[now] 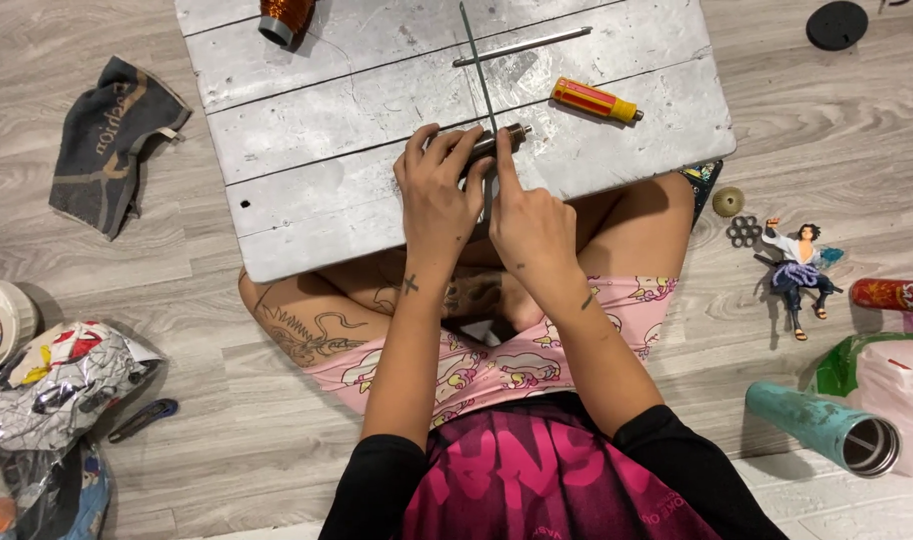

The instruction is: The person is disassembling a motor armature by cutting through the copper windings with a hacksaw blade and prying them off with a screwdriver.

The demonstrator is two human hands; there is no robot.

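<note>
Head view: both hands, left (439,190) and right (529,222), closed around metal cylinder (507,137) on grey board (317,130).

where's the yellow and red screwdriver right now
In the head view, the screwdriver lies on the grey board, right of the hands, just below the thin metal rod.

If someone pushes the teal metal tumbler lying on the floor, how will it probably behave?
The teal tumbler lies on its side on the smooth wood floor, so it would probably roll easily. Its open mouth shows no contents, so it is likely light. The metal looks stiff, not fragile.
</note>
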